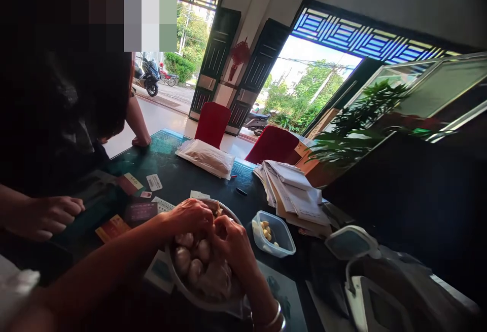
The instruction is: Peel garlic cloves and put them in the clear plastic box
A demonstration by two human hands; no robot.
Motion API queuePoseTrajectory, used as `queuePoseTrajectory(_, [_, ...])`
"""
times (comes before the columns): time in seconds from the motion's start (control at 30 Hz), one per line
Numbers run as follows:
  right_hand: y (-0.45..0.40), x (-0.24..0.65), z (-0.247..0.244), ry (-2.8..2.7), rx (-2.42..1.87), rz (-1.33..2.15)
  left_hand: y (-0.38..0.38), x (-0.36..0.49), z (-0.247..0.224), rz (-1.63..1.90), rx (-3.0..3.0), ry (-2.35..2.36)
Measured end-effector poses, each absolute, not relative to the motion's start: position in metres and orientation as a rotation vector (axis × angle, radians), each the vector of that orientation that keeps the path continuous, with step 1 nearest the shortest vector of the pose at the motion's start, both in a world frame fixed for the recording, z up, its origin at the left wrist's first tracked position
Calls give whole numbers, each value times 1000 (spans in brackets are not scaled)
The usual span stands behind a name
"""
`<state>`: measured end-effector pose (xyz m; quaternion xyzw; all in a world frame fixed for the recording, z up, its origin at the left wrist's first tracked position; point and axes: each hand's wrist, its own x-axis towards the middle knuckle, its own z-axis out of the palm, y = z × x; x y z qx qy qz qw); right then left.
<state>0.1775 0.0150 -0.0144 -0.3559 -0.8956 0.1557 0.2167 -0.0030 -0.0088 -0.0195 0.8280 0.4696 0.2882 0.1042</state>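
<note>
My left hand (192, 214) and my right hand (230, 241) meet over the far side of a round bowl (178, 289), fingers pinched together. Between them is garlic (218, 209), mostly hidden; only a pale, papery tip shows above the fingertips. Several whole garlic bulbs (183, 260) lie in the bowl below, beside a crumpled clear plastic bag (215, 279). Right of the bowl stands a clear plastic container (281, 251) with several peeled garlic cloves (266, 230) inside. A bracelet (277, 317) circles my right wrist.
Across the dark table (152, 157), a person (61, 104) stands at left, with one fist (53, 218) near my left forearm. Cards (131, 183), a wrapped packet (207, 157), a pen (241, 191) and stacked papers (289, 190) lie about. A monitor (403, 200) rises at right.
</note>
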Motion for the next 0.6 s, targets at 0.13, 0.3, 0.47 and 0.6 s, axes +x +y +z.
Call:
queuePoseTrajectory(0.13, [19, 178, -16, -2550, -982, 459, -7, -5, -22, 804, 2423, 1410])
queuePoseTrajectory(0.3, [19, 178, -13, -2525, -943, 538, -6, -4, -22, 854, 2383, 1465])
queuePoseTrajectory(0.47, [21, 179, -10, -2421, -1030, 606, -13, -7, -14, 878, 2436, 1455])
queuePoseTrajectory(0.6, [22, 180, -8, -2377, -1093, 677, -14, -5, -17, 519, 2662, 1446])
